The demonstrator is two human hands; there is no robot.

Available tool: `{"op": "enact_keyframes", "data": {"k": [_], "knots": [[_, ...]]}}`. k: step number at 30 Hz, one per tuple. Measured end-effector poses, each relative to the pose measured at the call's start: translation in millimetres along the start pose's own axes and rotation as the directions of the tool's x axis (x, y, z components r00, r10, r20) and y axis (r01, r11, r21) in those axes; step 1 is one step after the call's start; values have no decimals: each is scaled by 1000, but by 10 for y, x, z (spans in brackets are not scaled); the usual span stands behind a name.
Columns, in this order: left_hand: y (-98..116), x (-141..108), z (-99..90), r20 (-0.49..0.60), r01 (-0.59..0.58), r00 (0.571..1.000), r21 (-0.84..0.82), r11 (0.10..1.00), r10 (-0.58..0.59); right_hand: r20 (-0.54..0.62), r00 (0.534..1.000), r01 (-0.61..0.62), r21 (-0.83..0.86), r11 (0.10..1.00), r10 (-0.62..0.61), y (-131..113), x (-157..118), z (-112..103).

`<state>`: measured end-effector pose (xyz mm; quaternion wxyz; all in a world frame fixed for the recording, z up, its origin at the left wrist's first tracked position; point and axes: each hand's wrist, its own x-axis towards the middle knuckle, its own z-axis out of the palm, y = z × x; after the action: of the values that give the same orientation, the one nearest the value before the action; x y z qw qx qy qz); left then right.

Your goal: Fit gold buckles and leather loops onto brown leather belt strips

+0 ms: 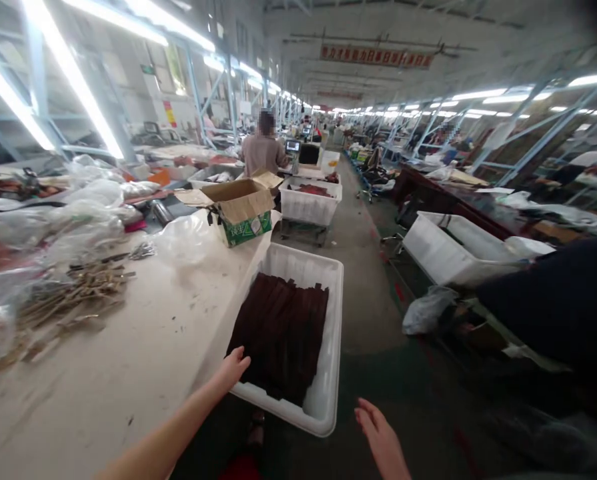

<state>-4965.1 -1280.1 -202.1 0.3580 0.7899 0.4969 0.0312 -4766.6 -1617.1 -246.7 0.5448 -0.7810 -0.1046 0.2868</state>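
Note:
A white plastic bin (339,333) stands beside the pale table, filled with dark brown strips (283,327) laid lengthwise. My left hand (234,368) is over the bin's near left edge, by the strips, its fingers slightly apart and nothing visible in it. Off the bin's near right corner, my right hand (375,427) hangs over the floor, fingers extended and holding nothing.
The pale table (168,333) bears clear plastic bags, a heap of thin scraps (78,300) and an open green carton (248,227). Beyond it stands another white bin (308,207), near a seated person. A white tub (428,257) and a dark-clothed person are at right.

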Motion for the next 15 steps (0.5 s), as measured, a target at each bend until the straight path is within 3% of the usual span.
{"op": "enact_keyframes", "data": {"k": [2,4,8,12,15], "knots": [[40,652,-25,-58,38,998,22,999,-37,95,992,83,42,996,-86,-270,403,476],[24,1298,-12,-106,75,992,56,996,-69,152,986,55,81,995,-67,-443,812,1017],[-122,2441,91,-198,125,975,132,983,-98,161,985,-75,106,992,58,-458,1693,2051],[-262,3264,270,-260,141,961,180,974,-91,164,971,-187,68,980,174,-261,2528,2837],[-331,3613,463,-295,148,951,188,971,-88,115,963,-252,53,966,245,-94,3037,3296]]}}
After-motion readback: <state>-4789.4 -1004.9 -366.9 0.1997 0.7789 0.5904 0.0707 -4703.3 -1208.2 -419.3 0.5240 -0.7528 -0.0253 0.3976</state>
